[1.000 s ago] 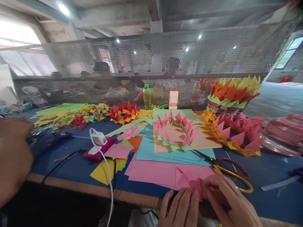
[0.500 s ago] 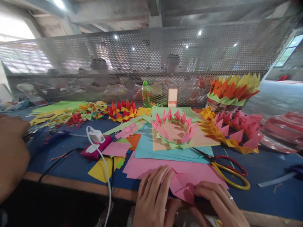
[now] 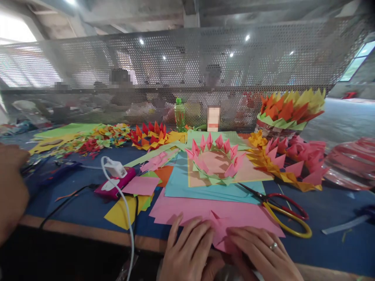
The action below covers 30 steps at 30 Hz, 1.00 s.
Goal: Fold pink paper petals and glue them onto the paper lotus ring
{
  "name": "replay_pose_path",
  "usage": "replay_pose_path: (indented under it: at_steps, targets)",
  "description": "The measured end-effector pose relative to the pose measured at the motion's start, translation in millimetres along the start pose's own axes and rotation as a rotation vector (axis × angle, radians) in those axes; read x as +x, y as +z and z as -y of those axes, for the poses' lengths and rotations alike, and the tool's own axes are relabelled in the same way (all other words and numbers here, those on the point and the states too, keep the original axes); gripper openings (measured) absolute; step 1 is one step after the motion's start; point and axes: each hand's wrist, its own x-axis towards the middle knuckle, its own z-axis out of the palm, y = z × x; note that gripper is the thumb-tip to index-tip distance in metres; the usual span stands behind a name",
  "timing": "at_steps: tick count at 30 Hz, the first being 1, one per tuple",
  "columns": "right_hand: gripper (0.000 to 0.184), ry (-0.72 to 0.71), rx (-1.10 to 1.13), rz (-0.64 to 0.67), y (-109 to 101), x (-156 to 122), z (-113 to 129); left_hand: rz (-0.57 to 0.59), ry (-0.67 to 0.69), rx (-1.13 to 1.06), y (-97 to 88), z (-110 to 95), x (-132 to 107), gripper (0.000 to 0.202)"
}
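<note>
At the table's front edge, a partly folded sheet of pink paper point(image 3: 219, 231) lies between my hands. My left hand point(image 3: 189, 249) grips its left side, fingers bent over the top and thumb low underneath. From the other side my right hand point(image 3: 262, 248), with a ring on one finger, presses the paper with closed fingers; its thumb is mostly hidden. Flat pink sheets point(image 3: 181, 208) are spread beneath. Just beyond them is a ring of pink and green folded paper petals point(image 3: 231, 169), on an orange sheet over blue sheets point(image 3: 178, 189).
Scissors point(image 3: 285, 214) with red and yellow handles lie right of my hands. A purple power strip point(image 3: 113, 187) with a white charger and cable is on the left. Another person's hand point(image 3: 11, 187) shows at the left edge. Behind stand a green bottle point(image 3: 179, 117) and a paper-flower basket point(image 3: 288, 111).
My right hand has slid left and farther over the pink paper, covering more of it. My left fingers have spread a little and shifted; less of the folded paper shows.
</note>
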Motion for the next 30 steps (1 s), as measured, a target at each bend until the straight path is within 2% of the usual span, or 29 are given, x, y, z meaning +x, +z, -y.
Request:
replay_pose_path:
  at_steps: [8,13,19,23,30]
  targets:
    - [0.035,0.006,0.067,-0.045,-2.5,-4.3,-11.8,-0.018,-0.024,-0.041,1.6,-1.6,-0.6,0.024]
    - [0.036,0.038,0.073,-0.008,-3.9,-6.4,-14.3,-0.061,-0.059,-0.047,-0.8,-5.5,7.1,0.030]
    - [0.034,0.071,0.040,-0.050,-7.3,-3.3,-17.6,0.009,0.003,0.005,3.7,-3.8,15.4,0.033]
    - [0.033,0.094,0.028,-0.024,-7.8,-6.7,-20.9,0.055,0.041,-0.006,8.7,-1.5,13.4,0.031]
    - [0.033,0.128,0.043,-0.045,-9.1,-2.6,-20.5,0.005,0.019,-0.049,10.6,-6.2,10.5,0.026]
